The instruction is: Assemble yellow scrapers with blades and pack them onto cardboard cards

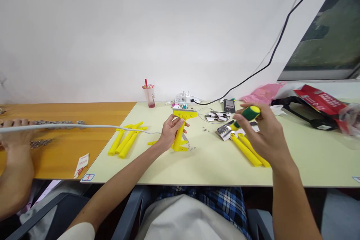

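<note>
My left hand (168, 133) is wrapped round a yellow scraper (179, 138), its wide head up with a metal strip along the top edge. My right hand (266, 135) grips a screwdriver (251, 112) by its green and yellow handle, apart from the scraper. Beneath my left hand lie more yellow plastic parts (152, 143), partly hidden, and a few small screws (191, 148). Other tiny screws (206, 130) sit farther back. Two yellow handles (247, 152) rest below my right hand, beside dark and silver flat pieces (224, 130).
Several yellow handles (128, 144) lie to the left. A cup with a straw (150, 95), a power strip (184, 98) and a dark device (229, 105) stand along the wall. A red bag (322, 99) is at right. A white cable (98, 126) crosses the left, near another person's hand (15, 133).
</note>
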Demonstrator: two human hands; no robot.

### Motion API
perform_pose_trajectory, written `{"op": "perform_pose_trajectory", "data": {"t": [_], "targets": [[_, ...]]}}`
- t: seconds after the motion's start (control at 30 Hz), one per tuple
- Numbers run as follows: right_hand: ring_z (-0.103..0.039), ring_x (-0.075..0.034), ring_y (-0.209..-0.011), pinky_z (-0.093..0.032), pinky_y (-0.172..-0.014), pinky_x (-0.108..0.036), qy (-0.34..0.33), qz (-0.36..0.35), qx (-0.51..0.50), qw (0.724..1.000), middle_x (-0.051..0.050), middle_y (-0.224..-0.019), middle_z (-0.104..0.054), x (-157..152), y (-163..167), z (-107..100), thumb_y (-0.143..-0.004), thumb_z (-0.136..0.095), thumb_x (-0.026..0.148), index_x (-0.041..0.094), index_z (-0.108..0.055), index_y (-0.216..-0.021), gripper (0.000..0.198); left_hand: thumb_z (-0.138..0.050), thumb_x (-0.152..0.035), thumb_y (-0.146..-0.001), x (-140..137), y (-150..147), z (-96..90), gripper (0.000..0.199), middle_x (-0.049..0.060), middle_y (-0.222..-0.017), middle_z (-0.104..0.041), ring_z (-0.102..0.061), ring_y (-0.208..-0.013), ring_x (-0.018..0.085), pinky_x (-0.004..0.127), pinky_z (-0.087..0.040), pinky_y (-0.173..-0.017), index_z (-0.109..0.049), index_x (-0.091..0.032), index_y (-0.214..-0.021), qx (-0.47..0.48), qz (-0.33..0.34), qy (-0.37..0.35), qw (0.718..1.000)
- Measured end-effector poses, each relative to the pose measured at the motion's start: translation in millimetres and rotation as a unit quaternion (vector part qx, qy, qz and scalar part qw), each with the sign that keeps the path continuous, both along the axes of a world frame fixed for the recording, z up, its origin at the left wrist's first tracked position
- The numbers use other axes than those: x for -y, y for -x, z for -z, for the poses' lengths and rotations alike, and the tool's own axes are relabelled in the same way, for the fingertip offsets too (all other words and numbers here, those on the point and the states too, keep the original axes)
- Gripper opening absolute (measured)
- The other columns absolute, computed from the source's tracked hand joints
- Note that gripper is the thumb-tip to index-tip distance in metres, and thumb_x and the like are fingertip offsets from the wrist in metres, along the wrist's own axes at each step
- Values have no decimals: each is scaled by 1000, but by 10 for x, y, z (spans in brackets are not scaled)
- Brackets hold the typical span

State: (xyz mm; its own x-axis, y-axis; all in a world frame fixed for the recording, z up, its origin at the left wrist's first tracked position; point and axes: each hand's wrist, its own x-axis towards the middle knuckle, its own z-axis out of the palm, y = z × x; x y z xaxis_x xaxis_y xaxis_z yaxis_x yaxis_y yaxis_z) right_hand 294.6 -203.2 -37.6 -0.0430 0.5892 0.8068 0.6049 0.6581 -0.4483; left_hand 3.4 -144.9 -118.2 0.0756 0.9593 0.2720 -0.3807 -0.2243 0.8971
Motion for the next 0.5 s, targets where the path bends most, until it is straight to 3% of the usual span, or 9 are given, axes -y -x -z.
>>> {"op": "perform_pose_trajectory", "data": {"t": [0.1, 0.2, 0.27, 0.33, 0.5], "targets": [[-76, -26, -90, -58, -78, -37, 61, 7, -34, 998, -7, -100, -76, -443, -223, 113, -106, -65, 49, 25, -59, -126, 32, -96, -49, -80, 16, 5, -114, 58, 9, -119, -77, -78, -97, 23, 29, -62, -68, -65, -22, -120, -1, 8, -30, 1000], [-67, -23, -72, -49, -66, -34, 166, 69, 70, 981, -4, -87, -73, -1027, -367, 220, -104, -64, 56, 22, -64, -113, 35, -93, -48, -83, 5, 1, -152, 52, 10, -120, -77, -78, -97, 23, 30, -63, -69, -68, -21, -120, -20, 12, -54, 998], [-68, -25, -80, -47, -70, -34, 257, 95, 194, 942, -8, -93, -75, -1403, -380, 281, -104, -64, 58, 19, -68, -105, 39, -93, -48, -84, -15, 3, -169, 49, 10, -118, -77, -78, -96, 24, 31, -63, -69, -70, -21, -118, -31, 11, -65, 997], [-69, -27, -95, -48, -77, -34, 331, 160, 285, 885, -14, -108, -77, -1713, -338, 348, -104, -67, 57, 16, -70, -110, 42, -93, -48, -84, -41, 7, -194, 47, 10, -113, -78, -77, -93, 23, 31, -63, -68, -71, -20, -114, -39, 6, -74, 997], [-70, -35, -113, -49, -84, -37, 390, 202, 302, 846, -25, -126, -74, -2127, -197, 587, -101, -73, 59, 10, -72, -121, 53, -93, -50, -82, -136, -6, -250, 47, 11, -112, -79, -76, -90, 22, 31, -62, -67, -71, -19, -109, -46, -13, -80, 996]]}}
